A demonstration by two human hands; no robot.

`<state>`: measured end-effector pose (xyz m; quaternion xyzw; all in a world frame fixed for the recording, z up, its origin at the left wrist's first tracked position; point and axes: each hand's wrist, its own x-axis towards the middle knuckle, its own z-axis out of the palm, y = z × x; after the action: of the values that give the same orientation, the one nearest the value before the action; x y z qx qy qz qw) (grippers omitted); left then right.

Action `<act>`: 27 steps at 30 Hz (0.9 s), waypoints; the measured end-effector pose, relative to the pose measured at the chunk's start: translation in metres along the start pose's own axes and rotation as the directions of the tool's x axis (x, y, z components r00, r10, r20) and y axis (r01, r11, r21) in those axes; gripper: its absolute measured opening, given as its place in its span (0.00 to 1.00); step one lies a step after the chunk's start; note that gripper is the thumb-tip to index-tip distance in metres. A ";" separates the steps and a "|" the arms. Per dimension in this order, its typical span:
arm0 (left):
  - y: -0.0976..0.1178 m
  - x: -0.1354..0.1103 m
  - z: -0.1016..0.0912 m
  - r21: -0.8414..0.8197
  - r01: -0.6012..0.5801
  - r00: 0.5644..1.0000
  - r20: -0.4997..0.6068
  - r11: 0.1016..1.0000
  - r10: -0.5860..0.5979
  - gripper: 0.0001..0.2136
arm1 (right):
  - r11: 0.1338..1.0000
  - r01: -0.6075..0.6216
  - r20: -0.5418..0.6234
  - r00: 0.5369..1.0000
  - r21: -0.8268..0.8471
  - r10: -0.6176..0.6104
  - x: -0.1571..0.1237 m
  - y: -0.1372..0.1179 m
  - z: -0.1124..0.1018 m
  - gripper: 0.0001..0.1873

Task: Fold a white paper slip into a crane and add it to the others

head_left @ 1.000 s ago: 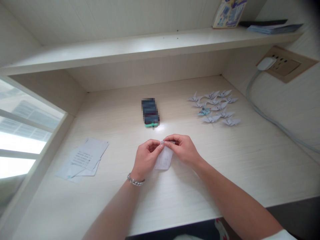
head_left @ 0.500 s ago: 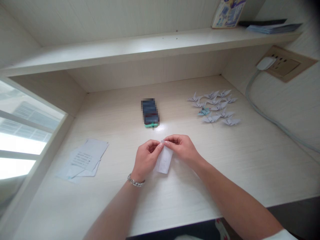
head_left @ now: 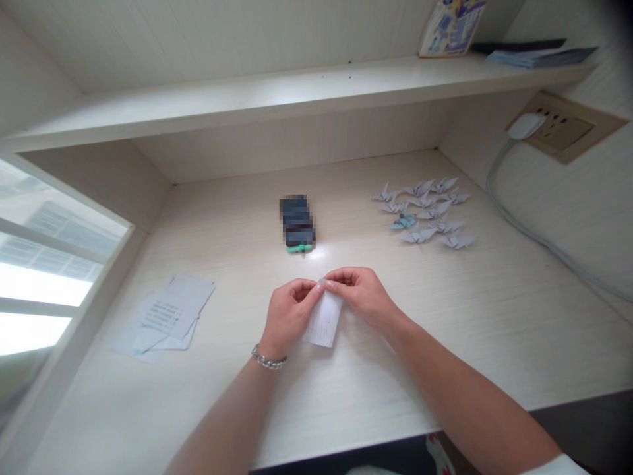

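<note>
A small folded piece of white paper [head_left: 325, 322] with faint writing hangs toward me between my hands, just above the desk. My left hand [head_left: 291, 313], with a chain bracelet at the wrist, pinches its top edge from the left between thumb and fingers. From the right, my right hand [head_left: 363, 293] pinches the same top edge, its thumb almost touching the left thumb. The fingertips hide the upper end of the paper. Several folded paper cranes [head_left: 432, 210], mostly white and one light blue, stand at the back right of the desk.
Beyond my hands lies a phone [head_left: 297, 221] with a green edge, its screen blurred out. Loose paper sheets [head_left: 180, 303] overlap at the left. A cable [head_left: 524, 231] runs down from a wall socket [head_left: 568, 128] on the right. A shelf [head_left: 277, 99] crosses above the desk.
The lower end of the paper has shifted slightly, showing a bit more to the left and nearer me. Both hands keep their pinch in nearly the same place.
</note>
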<state>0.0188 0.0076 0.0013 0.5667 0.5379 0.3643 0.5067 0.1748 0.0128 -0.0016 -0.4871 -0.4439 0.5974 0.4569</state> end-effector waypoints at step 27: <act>-0.002 0.000 0.000 -0.011 -0.014 0.999 0.035 1.000 0.015 0.11 | 0.985 0.022 0.017 1.000 -0.171 -0.019 -0.002 -0.005 -0.001 0.09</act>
<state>0.0182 0.0078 -0.0010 0.5739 0.5229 0.3611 0.5165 0.1768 0.0117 0.0036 -0.5155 -0.5020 0.5560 0.4162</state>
